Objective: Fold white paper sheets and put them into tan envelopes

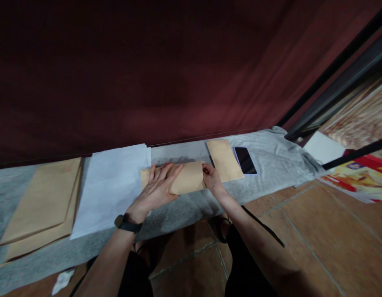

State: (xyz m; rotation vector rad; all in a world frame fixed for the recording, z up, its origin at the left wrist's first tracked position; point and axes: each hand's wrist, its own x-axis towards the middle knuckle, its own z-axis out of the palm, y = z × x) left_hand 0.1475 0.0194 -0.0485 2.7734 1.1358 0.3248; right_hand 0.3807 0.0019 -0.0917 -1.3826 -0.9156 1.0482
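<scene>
A small brown envelope [189, 178] lies on the grey cloth [271, 165] in front of me. My left hand [160, 185] rests flat on its left half, fingers stretched out, with a black watch on the wrist. At the envelope's right end my right hand [212, 178] pinches the edge, fingers curled. The part of the envelope under my left palm is hidden.
Another small brown envelope [224, 160] and a black phone [245, 160] lie to the right. White paper sheets [112, 187] and a stack of large brown envelopes [43, 202] lie to the left. A dark red curtain hangs behind. Tiled floor and printed packaging [361, 177] are at right.
</scene>
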